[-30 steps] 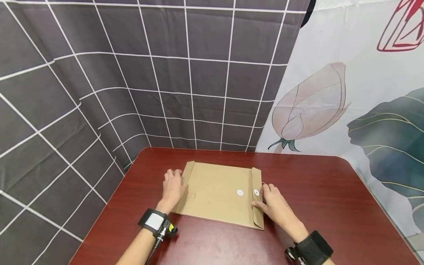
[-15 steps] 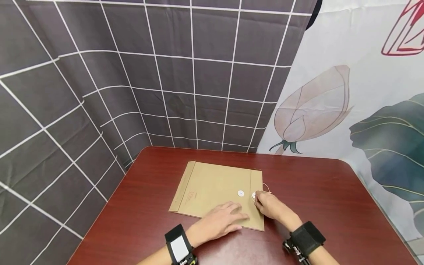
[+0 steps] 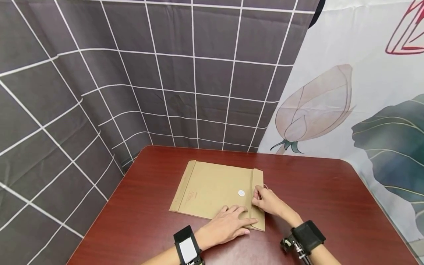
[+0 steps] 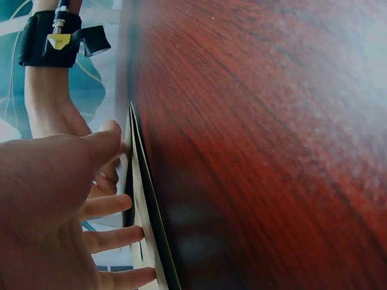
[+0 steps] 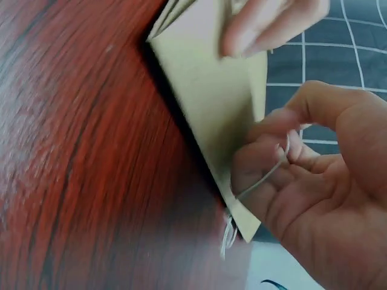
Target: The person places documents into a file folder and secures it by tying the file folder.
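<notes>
A brown kraft paper document envelope (image 3: 215,184) lies on the table in the head view, its narrow flap at the right end. One white button (image 3: 241,193) shows beside the flap; the flap's own button is hidden by my right hand. My left hand (image 3: 228,224) rests with spread fingers on the envelope's near right part, its fingertips reaching the flap. Over the flap's outer edge, my right hand (image 3: 267,201) pinches a thin white string (image 5: 263,179) between thumb and curled fingers. In the right wrist view this string runs to the envelope's edge, where a loose loop hangs.
The dark red wooden table (image 3: 139,206) has rounded far corners. Behind it hangs a grey cloth (image 3: 212,77) with a white grid, and a white floral cloth (image 3: 331,48) hangs at the right. Both wrists wear black straps with small devices.
My left hand has left the envelope's left edge and come across to its near right part. My right hand has shifted slightly inward over the flap, now covering the flap's button.
</notes>
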The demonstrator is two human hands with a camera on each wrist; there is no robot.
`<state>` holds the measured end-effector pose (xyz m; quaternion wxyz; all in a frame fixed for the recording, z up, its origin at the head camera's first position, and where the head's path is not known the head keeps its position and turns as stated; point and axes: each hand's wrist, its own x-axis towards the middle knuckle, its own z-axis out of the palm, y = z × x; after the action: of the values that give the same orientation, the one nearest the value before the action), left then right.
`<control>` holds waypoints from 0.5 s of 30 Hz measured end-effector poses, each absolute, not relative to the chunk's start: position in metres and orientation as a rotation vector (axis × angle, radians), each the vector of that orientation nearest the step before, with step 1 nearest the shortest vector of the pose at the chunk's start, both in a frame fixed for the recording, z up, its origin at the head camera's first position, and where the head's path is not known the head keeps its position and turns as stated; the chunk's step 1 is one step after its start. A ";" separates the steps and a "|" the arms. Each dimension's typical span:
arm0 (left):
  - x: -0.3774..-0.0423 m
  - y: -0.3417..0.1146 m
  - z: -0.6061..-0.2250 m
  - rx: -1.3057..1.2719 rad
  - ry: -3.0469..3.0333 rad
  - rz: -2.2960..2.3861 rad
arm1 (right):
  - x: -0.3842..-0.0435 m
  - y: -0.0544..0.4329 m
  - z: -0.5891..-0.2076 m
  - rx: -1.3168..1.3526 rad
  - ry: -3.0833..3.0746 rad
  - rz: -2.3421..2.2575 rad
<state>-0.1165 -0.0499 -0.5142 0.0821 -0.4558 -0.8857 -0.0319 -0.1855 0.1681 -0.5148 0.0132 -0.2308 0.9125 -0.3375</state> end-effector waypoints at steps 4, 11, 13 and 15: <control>-0.117 -0.050 -0.514 -1.385 -2.666 -0.096 | -0.185 0.165 -0.510 -0.691 2.949 -0.883; -0.119 -0.053 -0.517 -1.424 -2.682 -0.007 | -0.186 0.155 -0.502 -0.946 3.203 -0.333; -0.120 -0.053 -0.518 -1.420 -2.676 0.021 | -0.185 0.151 -0.500 -1.107 3.194 -0.203; -0.120 -0.054 -0.518 -1.419 -2.666 0.048 | -0.185 0.147 -0.499 -1.231 3.138 -0.109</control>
<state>-0.1197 -0.0538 -0.5183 0.0607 -0.4690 -0.8810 0.0158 -0.1849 0.1468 -0.4990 -0.1154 -0.3624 0.9243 -0.0322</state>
